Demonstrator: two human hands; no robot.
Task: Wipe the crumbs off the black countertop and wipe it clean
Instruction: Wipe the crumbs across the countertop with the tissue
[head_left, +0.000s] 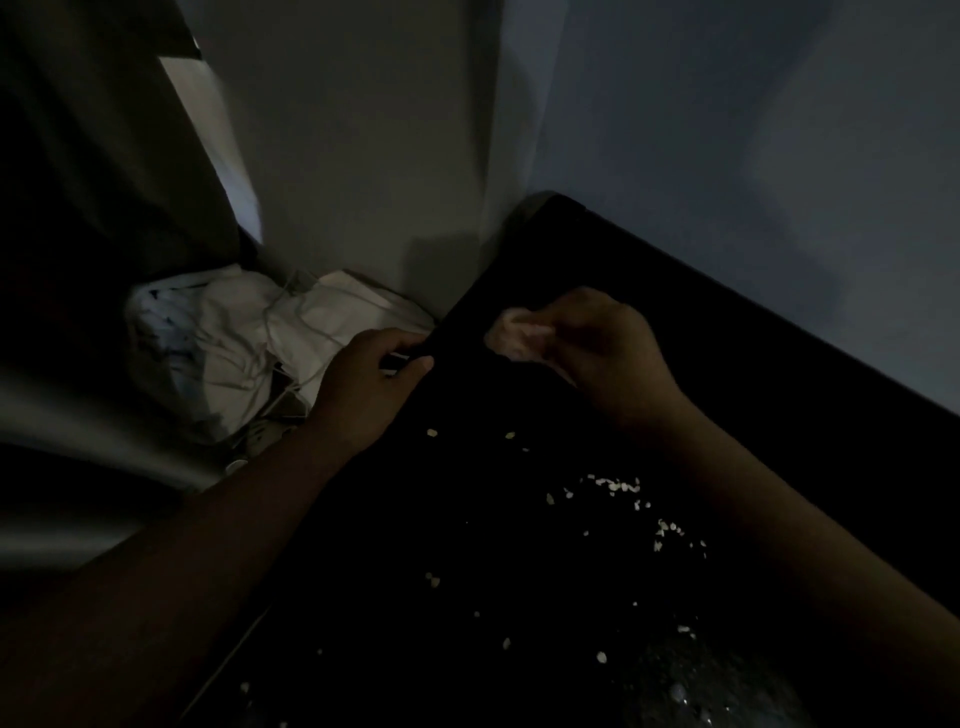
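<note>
Two hands show in the dim head view, both near the far left end of the black countertop. The left hand grips the countertop's left edge: its fingers curl down over the rim and the thumb lies on the top surface. The right hand is just beside it, a little farther in from the edge, with its fingers bunched round a small pale cloth. The cloth sticks out on that hand's left side, low over the surface; it is too dark to tell whether it touches. Both forearms reach in from the lower corners of the picture.

Crumbs lie scattered on the countertop nearer the camera than the hands, pale specks on the black. The thickest group sits between the two forearms, close to the right one. A few single crumbs lie just behind the hands, and more are spread toward the bottom edge. At the lower right a faint speckled sheen shows on the surface; what it is cannot be told.

Along its right side the countertop meets a bluish wall. Left of the countertop and lower down, a heap of white bags with thin cords lies against a grey wall, just beside the left hand.
</note>
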